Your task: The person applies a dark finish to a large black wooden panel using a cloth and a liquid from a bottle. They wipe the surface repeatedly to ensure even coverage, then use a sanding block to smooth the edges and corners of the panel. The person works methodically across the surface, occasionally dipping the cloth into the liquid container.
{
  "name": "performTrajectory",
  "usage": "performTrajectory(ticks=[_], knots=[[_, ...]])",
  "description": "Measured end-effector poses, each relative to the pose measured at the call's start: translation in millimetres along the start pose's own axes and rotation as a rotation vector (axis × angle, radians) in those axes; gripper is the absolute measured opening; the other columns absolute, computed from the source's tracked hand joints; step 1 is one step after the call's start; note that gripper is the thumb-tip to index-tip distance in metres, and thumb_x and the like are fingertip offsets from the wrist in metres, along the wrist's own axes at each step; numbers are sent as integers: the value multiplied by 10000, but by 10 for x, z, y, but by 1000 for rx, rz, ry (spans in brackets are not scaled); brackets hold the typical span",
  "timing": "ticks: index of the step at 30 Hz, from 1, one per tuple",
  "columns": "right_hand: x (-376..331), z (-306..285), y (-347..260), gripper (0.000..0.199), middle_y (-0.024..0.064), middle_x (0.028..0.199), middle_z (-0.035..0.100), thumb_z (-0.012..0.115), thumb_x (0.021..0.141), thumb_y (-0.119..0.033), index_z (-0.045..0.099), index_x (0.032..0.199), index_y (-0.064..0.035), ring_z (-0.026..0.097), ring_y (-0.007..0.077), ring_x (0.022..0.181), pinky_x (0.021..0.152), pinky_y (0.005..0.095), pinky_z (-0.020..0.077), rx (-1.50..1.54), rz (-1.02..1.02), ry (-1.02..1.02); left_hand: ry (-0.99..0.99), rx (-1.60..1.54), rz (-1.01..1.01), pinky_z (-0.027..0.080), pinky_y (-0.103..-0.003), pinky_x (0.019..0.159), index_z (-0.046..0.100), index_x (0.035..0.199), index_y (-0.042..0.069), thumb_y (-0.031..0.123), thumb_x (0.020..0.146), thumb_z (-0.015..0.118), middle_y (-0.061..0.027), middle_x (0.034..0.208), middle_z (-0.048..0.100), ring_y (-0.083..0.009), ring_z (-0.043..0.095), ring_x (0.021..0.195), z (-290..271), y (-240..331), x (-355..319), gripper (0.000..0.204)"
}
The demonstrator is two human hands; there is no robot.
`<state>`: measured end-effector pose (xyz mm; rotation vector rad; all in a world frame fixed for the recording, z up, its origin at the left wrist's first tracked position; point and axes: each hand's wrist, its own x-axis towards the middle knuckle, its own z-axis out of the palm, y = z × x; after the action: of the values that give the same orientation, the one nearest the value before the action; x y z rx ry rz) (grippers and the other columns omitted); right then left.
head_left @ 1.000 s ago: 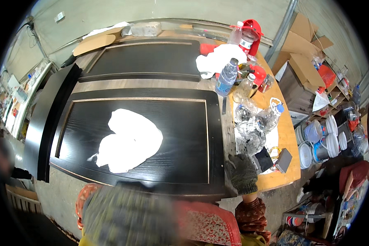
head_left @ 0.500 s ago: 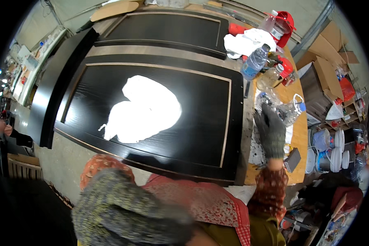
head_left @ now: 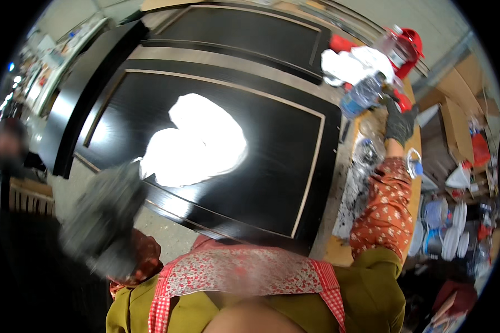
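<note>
A black framed panel (head_left: 261, 155) with a bare wood-coloured inner line lies before me, a bundled white cloth (head_left: 200, 147) resting on it. My left hand (head_left: 108, 213), in a dark grey glove, is by the panel's near left corner, close to the cloth's edge; motion smears its fingers. At the right, my gloved right hand (head_left: 401, 123) reaches among bottles on the wooden table. Its fingers curl about a red object (head_left: 404, 101), mostly hidden. A clear blue-labelled plastic bottle (head_left: 362, 97) leans just left of that hand.
Another black panel (head_left: 244, 36) lies beyond, and a long black board (head_left: 91, 94) at the left. White cloth (head_left: 358, 65), a red container (head_left: 411, 53) and crumpled clear plastic (head_left: 368, 150) crowd the right table. Boxes and buckets (head_left: 450, 227) stand further right. A person (head_left: 11, 144) is at far left.
My right hand has moved farther away, from the crumpled plastic to the red object. My left hand has moved left and away from my body, toward the panel's near left corner. The view has shifted.
</note>
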<state>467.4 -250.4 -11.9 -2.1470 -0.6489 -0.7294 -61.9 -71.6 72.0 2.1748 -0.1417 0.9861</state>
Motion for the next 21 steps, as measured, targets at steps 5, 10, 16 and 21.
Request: performTrajectory(ticks=[5, 10, 16, 21], knots=[[109, 228, 176, 643, 195, 1248, 598, 650, 844, -443, 511, 1320, -35, 561, 332, 1164, 975, 401, 413, -16, 124, -255, -15, 312, -299, 401, -442, 1063, 581, 1284, 65, 207, 697, 825, -131, 1257, 617, -298, 512, 1260, 83, -220, -221, 652], [162, 269, 82, 563, 172, 1162, 643, 666, 850, -359, 550, 1300, -43, 609, 316, 1065, 910, 384, 457, 1, -10, -55, -110, 544, -394, 374, -449, 1071, 584, 1273, 79, 273, 739, 799, -129, 1297, 575, -326, 495, 1260, 179, -332, -230, 607], [274, -620, -893, 512, 63, 1049, 636, 663, 883, -161, 501, 1340, 3, 562, 118, 896, 768, 283, 479, 491, -190, -103, -211, -269, -52, 450, -473, 942, 547, 1332, 143, 417, 854, 653, -129, 1245, 614, -327, 582, 1079, 159, 383, 194, 561], [-470, -1227, -1540, 544, 113, 1168, 593, 645, 909, -136, 442, 1384, 33, 559, 170, 1000, 882, 300, 458, 439, -209, -49, -345, -504, 114, 421, -481, 970, 537, 1334, 132, 420, 849, 654, -141, 1263, 592, -334, 547, 1123, 356, 412, 244, 577]])
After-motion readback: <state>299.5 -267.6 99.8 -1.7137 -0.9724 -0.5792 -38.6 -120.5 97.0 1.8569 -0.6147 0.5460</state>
